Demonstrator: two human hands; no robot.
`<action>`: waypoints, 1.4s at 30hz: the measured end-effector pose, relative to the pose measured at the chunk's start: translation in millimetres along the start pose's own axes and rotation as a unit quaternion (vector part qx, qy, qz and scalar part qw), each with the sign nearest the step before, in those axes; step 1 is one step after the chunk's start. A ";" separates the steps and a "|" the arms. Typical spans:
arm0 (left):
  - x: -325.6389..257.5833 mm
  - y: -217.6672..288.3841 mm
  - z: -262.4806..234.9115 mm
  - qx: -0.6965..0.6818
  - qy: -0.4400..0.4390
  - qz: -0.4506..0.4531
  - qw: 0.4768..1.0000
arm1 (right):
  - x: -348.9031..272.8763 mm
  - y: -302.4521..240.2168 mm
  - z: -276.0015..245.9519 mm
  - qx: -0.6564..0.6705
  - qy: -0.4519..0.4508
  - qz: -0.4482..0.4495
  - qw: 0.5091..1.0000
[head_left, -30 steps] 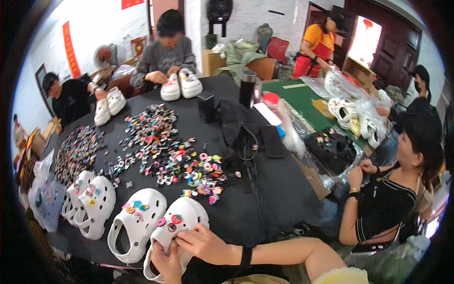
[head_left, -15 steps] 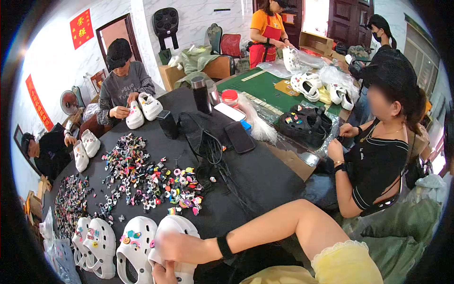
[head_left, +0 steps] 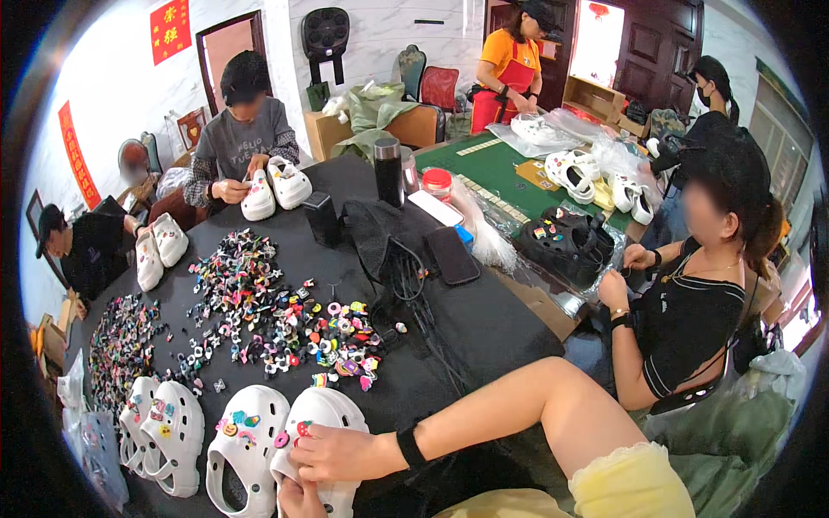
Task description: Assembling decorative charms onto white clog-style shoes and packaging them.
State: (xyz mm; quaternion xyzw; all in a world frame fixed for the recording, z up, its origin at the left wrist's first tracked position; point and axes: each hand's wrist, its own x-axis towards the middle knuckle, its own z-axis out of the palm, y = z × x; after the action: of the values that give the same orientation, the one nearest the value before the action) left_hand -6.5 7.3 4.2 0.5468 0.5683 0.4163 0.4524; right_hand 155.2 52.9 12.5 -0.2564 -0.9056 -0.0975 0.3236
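Observation:
A white clog [head_left: 332, 413] stands in front of me at the table's near edge, with a pink round charm [head_left: 281, 440] on its upper. My right hand [head_left: 341, 453] is closed over its top, fingertips at a red strawberry-like charm [head_left: 303, 428]. Below it, my left hand [head_left: 302, 501] grips the clog by its opening; its fingers are partly hidden. Left of this clog stands its white mate [head_left: 250, 410], bearing several colourful charms. Farther left is another pair of decorated white clogs [head_left: 177, 432].
Piles of loose charms [head_left: 337, 341] cover the table's middle and left. A black strap bundle [head_left: 389, 250], phone [head_left: 452, 256] and dark bottle [head_left: 388, 173] lie beyond. Co-workers sit around; one at the right sits by black clogs [head_left: 566, 242]. A plastic bag [head_left: 95, 449] hangs at lower left.
The view has shifted slightly. My right hand's fingers have moved a little on the clog, and the red charm now shows beside them. My left hand stays at the clog's opening.

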 end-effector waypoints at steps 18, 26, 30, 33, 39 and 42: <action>4.1 -6.2 11.9 0.241 0.101 0.134 0.956 | -8.5 -8.0 -6.4 -0.015 -0.038 0.143 0.989; 8.6 -8.2 7.5 0.218 0.106 0.134 0.961 | -2.1 0.1 -6.4 -0.012 -0.069 0.092 0.993; 8.8 -10.4 7.0 0.090 0.100 0.001 0.991 | -5.9 -13.4 -5.6 0.023 -0.026 0.197 0.980; 10.5 -22.4 5.2 0.130 0.093 0.047 0.986 | -13.3 -25.4 -1.7 0.056 -0.066 0.261 0.961; 5.5 -9.8 18.2 0.186 0.136 0.147 0.962 | -30.2 -39.5 10.8 0.070 0.041 0.295 0.952; 0.7 -0.9 15.5 0.194 0.136 0.154 0.959 | -29.2 -32.6 2.0 0.078 0.036 0.226 0.970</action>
State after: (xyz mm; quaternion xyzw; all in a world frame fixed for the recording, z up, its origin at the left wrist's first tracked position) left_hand 8.3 7.6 -0.4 0.6432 0.6030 0.4332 0.1870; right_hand 156.2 14.2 -8.0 -0.4242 -0.8169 0.0400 0.3887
